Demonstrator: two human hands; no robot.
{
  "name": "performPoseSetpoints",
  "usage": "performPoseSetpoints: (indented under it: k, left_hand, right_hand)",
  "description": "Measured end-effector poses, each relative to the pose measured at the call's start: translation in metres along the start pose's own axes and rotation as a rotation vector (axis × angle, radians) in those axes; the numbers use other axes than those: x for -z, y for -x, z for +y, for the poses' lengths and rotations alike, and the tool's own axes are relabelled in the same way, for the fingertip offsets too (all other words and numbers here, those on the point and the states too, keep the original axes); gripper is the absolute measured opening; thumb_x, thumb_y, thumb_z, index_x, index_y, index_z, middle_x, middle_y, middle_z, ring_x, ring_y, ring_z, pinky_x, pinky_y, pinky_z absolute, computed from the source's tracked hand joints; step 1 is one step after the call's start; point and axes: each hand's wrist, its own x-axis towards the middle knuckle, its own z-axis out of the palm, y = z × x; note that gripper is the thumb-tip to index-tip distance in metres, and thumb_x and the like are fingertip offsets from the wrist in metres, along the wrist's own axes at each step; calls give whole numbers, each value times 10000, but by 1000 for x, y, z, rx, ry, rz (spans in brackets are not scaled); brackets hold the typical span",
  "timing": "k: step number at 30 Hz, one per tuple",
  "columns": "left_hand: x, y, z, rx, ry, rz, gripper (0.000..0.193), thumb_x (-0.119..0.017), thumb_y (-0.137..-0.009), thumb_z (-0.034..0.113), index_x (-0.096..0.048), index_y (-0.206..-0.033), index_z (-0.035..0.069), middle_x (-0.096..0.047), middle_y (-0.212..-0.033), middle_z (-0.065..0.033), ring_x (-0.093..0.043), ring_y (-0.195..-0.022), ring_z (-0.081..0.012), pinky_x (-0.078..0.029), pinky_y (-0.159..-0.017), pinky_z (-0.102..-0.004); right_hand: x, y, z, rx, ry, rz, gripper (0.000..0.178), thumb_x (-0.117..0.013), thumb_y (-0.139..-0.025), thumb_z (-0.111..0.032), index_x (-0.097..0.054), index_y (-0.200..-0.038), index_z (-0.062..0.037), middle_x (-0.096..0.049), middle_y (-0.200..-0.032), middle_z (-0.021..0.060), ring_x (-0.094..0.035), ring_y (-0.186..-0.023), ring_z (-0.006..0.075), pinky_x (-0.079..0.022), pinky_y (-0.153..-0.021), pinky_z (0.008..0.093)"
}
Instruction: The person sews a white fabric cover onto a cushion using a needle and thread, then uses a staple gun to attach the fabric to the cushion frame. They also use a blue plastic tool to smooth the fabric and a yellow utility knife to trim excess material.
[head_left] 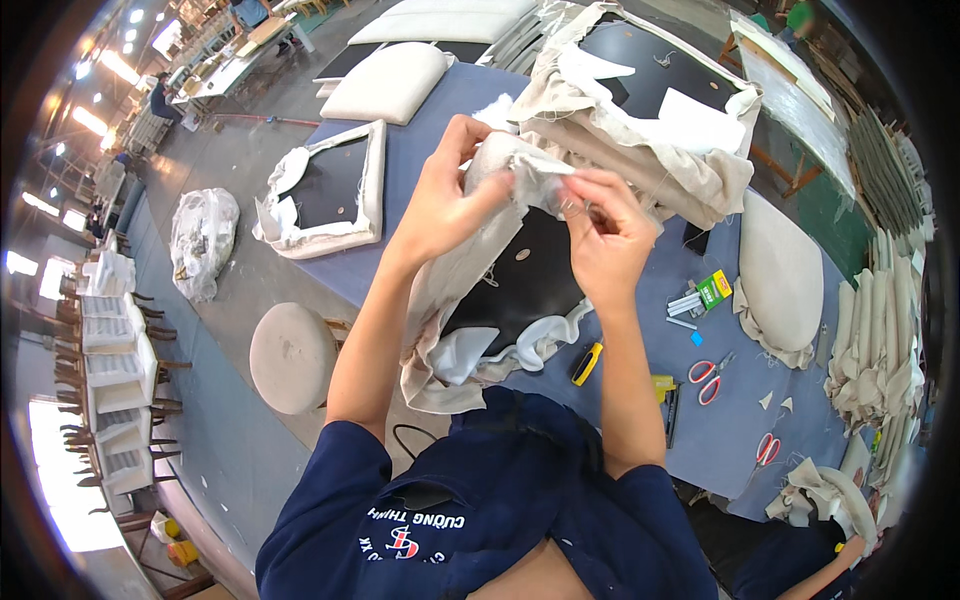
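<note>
Left hand (448, 208) & right hand (612, 240) both have a narrow grip, pinching pale cloth (512, 152) at the far end of the pad (512, 285) — neither hand clearly nearer. Pad lies black side up by the near edge of the worktop (725, 440), i.e. from the grip back toward the body; long axis slants far right to near left. Writing: red/white logo w/ lettering on the navy shirt (520, 445), plus print on the green-yellow box (714, 289), betw. pad & worktop's right edge.
</note>
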Motion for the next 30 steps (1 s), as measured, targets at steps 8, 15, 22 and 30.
performPoseSetpoints:
  k: [8,15,22,30]
  left_hand:
    - [-17,-11,16,-32,-235,32,488,-834,-801,234,-548,-1120,0,-739,-934,-177,-733,-855,-266,-572,-799,-373]
    - [-20,-13,8,-49,-266,45,479,-790,-779,234,-551,-1127,6,-739,-934,-181,-735,-867,-285,-572,-807,-394]
    - [-23,-14,13,-17,-290,62,498,-847,-805,291,-557,-1103,16,-755,-916,-186,-752,-823,-300,-575,-766,-391]
    - [-22,-20,1,-42,-250,65,501,-831,-844,284,-550,-1146,-1,-744,-954,-210,-745,-874,-321,-571,-808,-396]
  right_hand:
    - [2,4,4,-125,-183,29,121,-794,-928,37,-771,-1046,20,-717,-1077,23,-554,-761,14,-418,-609,183]
    - [4,0,7,-101,-201,81,104,-774,-954,30,-752,-1055,42,-706,-1112,43,-634,-871,59,-498,-694,198]
    - [8,2,5,-153,-194,26,118,-775,-952,20,-757,-1068,24,-695,-1107,54,-607,-868,53,-472,-673,190]
    - [0,4,12,135,181,51,238,-887,-796,-59,-822,-1025,-56,-575,-1063,46,-523,-836,158,-458,-679,293]
